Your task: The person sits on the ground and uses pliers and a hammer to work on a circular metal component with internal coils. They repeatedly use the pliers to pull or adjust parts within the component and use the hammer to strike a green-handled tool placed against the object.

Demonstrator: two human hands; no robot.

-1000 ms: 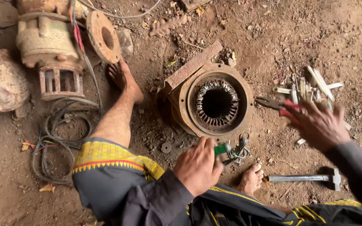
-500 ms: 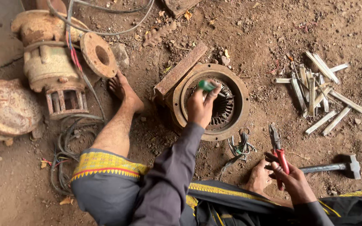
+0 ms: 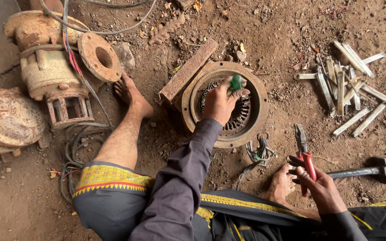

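The stator (image 3: pixel 226 103) sits on the dirt at the middle of the scene, a rusty round housing with windings inside. The left hand (image 3: pixel 220 102) reaches into its opening, closed around a green-handled tool (image 3: pixel 236 82). A rusty bar (image 3: pixel 188 70) leans on the stator's far left edge. The right hand (image 3: pixel 320 187), near right, grips red-handled pliers (image 3: pixel 304 156), jaws pointing far. Just beside them lies a hammer (image 3: pixel 365 170). Metal strips (image 3: pixel 347 87) are scattered far right; an old pump (image 3: pixel 52 71) stands far left.
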